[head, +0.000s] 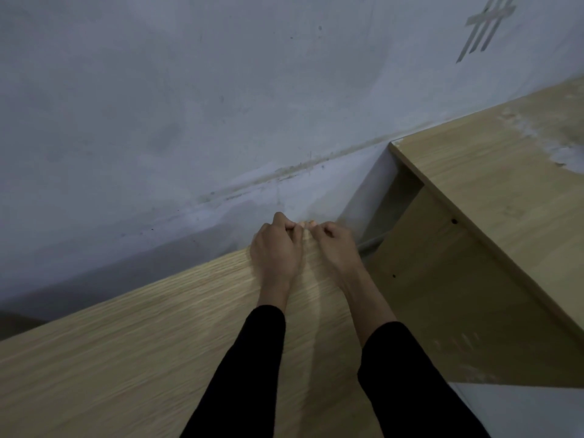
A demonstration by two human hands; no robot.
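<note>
At the far edge of a light wooden panel (126, 358), close under a grey-blue wall (189, 105), the two hands sit side by side, almost touching. The panel fills the lower left of the view and runs slanting up to the right, its grain blurred (the whole lower part is smeared by motion). The left hand (278, 251) lies with its back up on the panel's top surface, its fingers (286, 224) curled in tight at the far edge. The right hand (336, 248) sits just beside it at the panel's far corner, its fingers (327, 229) bent in the same way. Two fingertips with pale nails show between the hands. The fingers are narrow and closed in, but I cannot tell whether they clamp the panel's edge, pinch something thin there, or hold nothing. Both forearms reach forward across the panel, each in a black sleeve (249, 374) pushed back from the wrist. To the right stands a second wooden piece (489, 191) of the same colour, its flat top set against the wall and marked with a pale scuffed patch (562, 153). Its side board faces the hands and has a small dark hole (454, 221). High on the wall at the right are crossed pale strips (486, 26). A white surface (521, 412) shows at the lower right corner.
</note>
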